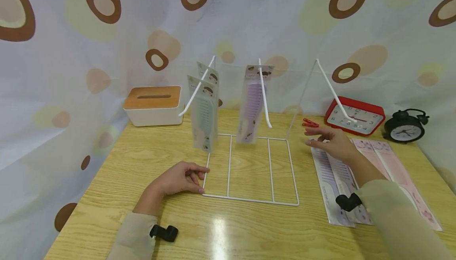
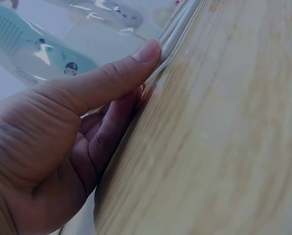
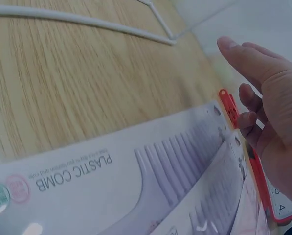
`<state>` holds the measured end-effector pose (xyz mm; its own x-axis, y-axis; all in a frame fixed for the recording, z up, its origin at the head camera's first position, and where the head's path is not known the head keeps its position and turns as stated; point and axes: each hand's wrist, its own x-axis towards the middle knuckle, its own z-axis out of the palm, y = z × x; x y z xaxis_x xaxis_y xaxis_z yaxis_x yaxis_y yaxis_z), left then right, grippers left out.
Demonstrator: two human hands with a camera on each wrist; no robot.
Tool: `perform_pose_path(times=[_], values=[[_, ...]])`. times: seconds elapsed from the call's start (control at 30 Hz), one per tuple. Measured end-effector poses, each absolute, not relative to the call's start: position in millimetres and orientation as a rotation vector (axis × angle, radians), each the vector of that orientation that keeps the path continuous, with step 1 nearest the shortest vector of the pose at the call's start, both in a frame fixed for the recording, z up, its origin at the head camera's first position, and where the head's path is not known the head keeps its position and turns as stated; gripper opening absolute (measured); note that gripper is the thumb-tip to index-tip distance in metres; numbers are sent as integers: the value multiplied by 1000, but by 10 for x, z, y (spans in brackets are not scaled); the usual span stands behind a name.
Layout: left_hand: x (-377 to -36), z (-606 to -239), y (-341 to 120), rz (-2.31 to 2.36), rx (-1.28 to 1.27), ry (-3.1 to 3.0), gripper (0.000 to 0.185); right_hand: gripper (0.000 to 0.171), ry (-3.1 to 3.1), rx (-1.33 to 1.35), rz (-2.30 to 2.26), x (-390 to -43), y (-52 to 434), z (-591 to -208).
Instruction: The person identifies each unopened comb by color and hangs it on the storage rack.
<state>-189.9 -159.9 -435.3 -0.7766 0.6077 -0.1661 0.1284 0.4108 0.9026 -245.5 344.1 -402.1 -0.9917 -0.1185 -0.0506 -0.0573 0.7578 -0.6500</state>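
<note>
A white wire display rack (image 1: 251,202) with three upward-slanting hooks stands on the wooden table. My left hand (image 1: 179,178) pinches the front left corner of its base; in the left wrist view the thumb (image 2: 148,51) lies on the wire. Green packaged combs (image 1: 204,113) hang on the left hook, a purple packaged comb (image 1: 252,105) on the middle one, and the right hook (image 1: 333,88) is bare. With fingers loosely bent and nothing in them, my right hand (image 1: 333,143) hovers over the top ends of flat purple comb packages (image 3: 180,161).
Pink comb packages (image 1: 409,177) lie beside the purple ones at right. Behind them stand a red clock (image 1: 356,113) and a black alarm clock (image 1: 405,127). A small red clip (image 1: 310,123) is near the right fingertips. A tissue box (image 1: 153,111) stands back left, before a patterned curtain.
</note>
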Motion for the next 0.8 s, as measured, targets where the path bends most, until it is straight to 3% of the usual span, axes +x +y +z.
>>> perform_pose_path(times=[0.2, 0.57, 0.67, 0.8], values=[[-1897, -4343, -1601, 1339, 627, 2206, 61, 59, 2830, -106, -969, -2486, 3593, -4127], [-1900, -4357, -1603, 1332, 634, 2208, 60, 85, 2806, 46, -835, -2492, 3718, -4247], [-1899, -4353, -1602, 1327, 623, 2212, 61, 82, 2828, 50, -861, -2516, 3717, -4269], [-1897, -4349, -1596, 1320, 610, 2216, 61, 66, 2882, 44, -919, -2533, 3699, -4305]])
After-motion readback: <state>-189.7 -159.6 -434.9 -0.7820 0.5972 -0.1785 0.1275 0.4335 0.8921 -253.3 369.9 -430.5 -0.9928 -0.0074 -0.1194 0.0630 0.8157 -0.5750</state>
